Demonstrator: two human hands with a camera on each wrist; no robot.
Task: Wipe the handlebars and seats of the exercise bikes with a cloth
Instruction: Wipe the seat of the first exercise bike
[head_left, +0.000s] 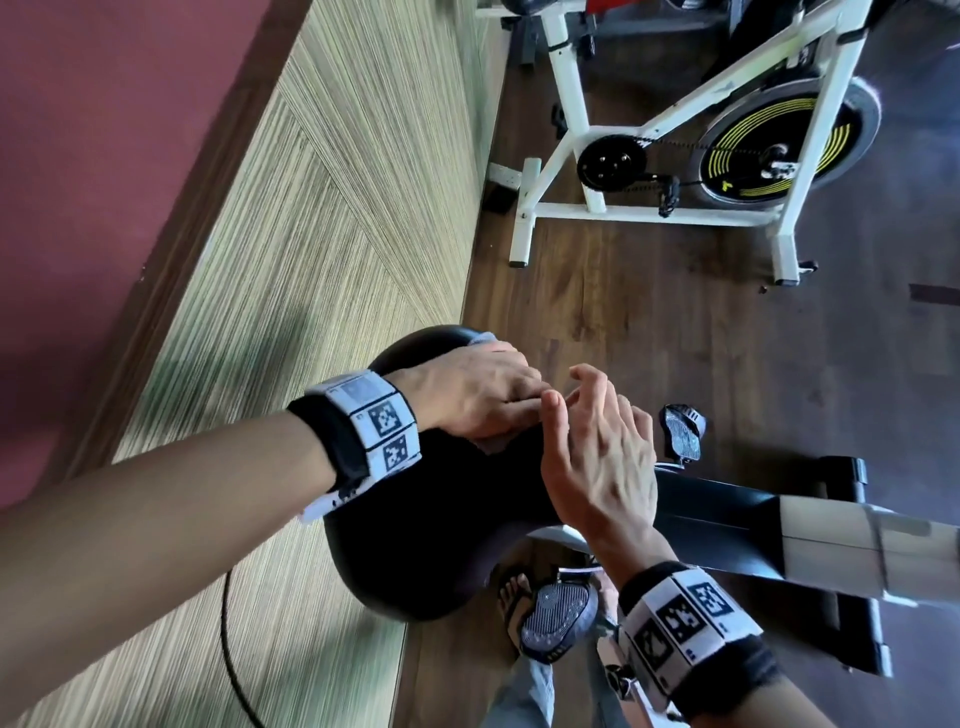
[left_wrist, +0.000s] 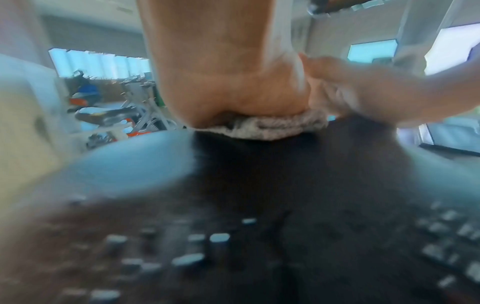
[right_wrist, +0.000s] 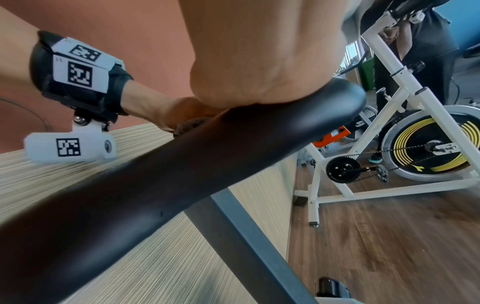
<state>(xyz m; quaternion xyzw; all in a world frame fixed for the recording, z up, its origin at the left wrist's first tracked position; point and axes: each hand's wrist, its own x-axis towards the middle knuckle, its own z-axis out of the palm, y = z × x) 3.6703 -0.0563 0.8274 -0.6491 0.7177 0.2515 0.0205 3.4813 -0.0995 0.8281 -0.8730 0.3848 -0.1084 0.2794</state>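
Two hands meet on the black seat (head_left: 415, 525) of the near bike. A grey folded cloth (left_wrist: 270, 126), plain only from the left wrist, lies pressed under the left hand (head_left: 475, 397), whose fingers curl over it. The right hand (head_left: 597, 452) rests beside it, fingers loosely spread, holding nothing.

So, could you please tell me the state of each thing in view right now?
Cloth: bunched, pressed on the seat under the left hand.
Seat: black, being wiped.
Left hand: on the cloth, fingers curled over it.
Right hand: fingers loose, resting on the seat, holding nothing.
White bike: standing untouched.
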